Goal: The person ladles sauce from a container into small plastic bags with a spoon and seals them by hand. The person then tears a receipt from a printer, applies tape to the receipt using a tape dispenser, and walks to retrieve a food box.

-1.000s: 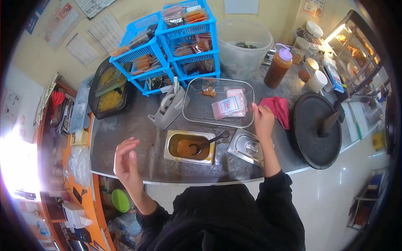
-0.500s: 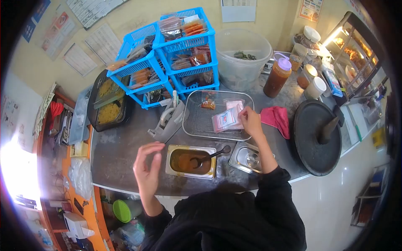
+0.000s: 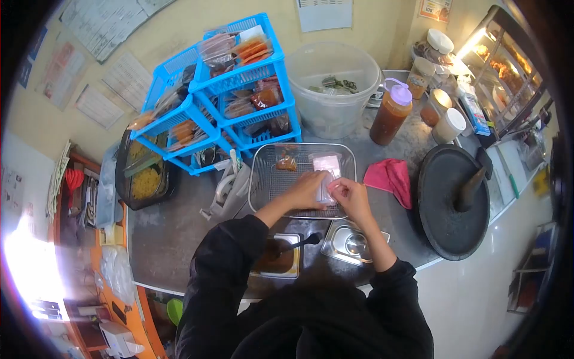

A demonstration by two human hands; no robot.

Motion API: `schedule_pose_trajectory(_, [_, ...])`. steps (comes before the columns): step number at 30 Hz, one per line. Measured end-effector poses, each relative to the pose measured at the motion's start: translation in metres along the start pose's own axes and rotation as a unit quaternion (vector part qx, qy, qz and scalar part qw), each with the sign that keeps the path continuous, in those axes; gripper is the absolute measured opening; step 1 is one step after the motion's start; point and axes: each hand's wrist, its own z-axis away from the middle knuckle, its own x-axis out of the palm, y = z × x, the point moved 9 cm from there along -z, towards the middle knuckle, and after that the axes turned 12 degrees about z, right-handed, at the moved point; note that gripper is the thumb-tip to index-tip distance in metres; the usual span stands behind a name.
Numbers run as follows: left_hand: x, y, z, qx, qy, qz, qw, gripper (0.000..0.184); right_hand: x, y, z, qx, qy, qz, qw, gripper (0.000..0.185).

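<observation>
Left hand (image 3: pixel 304 191): partly curled, its thumb and fingers closed on the left side of a thin plastic packet (image 3: pixel 324 192).
Right hand (image 3: pixel 354 198): we pinch the packet's pinkish edge between thumb and forefinger.
Packet's place: between both hands, over the near part of the wire basket (image 3: pixel 268 175); our fingers hide much of it, and we cannot read any print.
Basket: shiny mesh with rounded corners, part of its near rim covered by our left hand and wrist. Inside, beyond the held packet, lie flat pink-and-white sachets (image 3: pixel 326 160) and a small clear bag (image 3: pixel 286 161) whose brownish contents we cannot identify.
Sauce tin (image 3: pixel 296 263): rectangular steel; our black sleeve (image 3: pixel 218 257) hides its left side, and a dark ladle (image 3: pixel 311 239) juts out.
Steel lid (image 3: pixel 341 244): smooth, partly hidden under our right forearm (image 3: pixel 380 240).
Pink cloth (image 3: pixel 391 179): crumpled, between basket and mortar.
Mortar (image 3: pixel 439 221): broad, round, dark and matte, with a tapering pestle (image 3: pixel 469 190).
</observation>
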Motion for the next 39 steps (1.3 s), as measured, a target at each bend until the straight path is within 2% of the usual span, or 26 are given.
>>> schedule_pose_trajectory(2, [-0.001,0.005,-0.001,0.012,0.035,-0.020,0.999,0.088,-0.017,-0.012,0.003,-0.004,0.062,0.173,0.983,0.015])
schedule_pose_trajectory(3, [-0.009,0.019,0.001,0.016,0.060,-0.037,0.997,0.079,-0.017,-0.010,0.003,0.008,0.064,0.182,0.981,0.016])
schedule_pose_trajectory(7, [-0.024,0.041,0.006,0.020,0.110,-0.088,0.990,0.075,-0.010,-0.008,0.002,0.008,0.070,0.226,0.972,0.019])
schedule_pose_trajectory(11, [-0.035,0.042,0.017,0.013,0.137,-0.115,0.984,0.080,-0.008,-0.036,0.001,-0.026,0.097,0.273,0.957,0.019])
schedule_pose_trajectory(17, [-0.040,0.038,0.024,-0.022,0.158,-0.100,0.982,0.086,-0.005,-0.055,0.002,-0.039,0.151,0.273,0.949,0.013])
schedule_pose_trajectory(23, [-0.034,0.029,0.030,-0.024,0.167,-0.104,0.980,0.084,0.011,-0.045,-0.001,-0.080,0.094,0.203,0.971,0.012])
schedule_pose_trajectory(26, [-0.031,0.025,0.028,-0.032,0.153,-0.097,0.983,0.083,0.020,-0.034,-0.004,-0.048,0.052,0.193,0.979,0.012])
schedule_pose_trajectory(32, [-0.048,0.034,0.026,-0.012,0.174,-0.116,0.978,0.080,0.008,-0.026,-0.010,-0.038,0.107,0.117,0.987,0.016])
schedule_pose_trajectory(34, [-0.056,0.033,0.027,-0.012,0.181,-0.128,0.975,0.078,0.006,-0.020,-0.016,-0.008,0.067,0.091,0.994,0.013])
schedule_pose_trajectory(39, [-0.060,0.017,0.032,-0.059,0.166,-0.106,0.979,0.083,0.005,-0.015,-0.021,0.016,0.048,0.013,0.999,0.012])
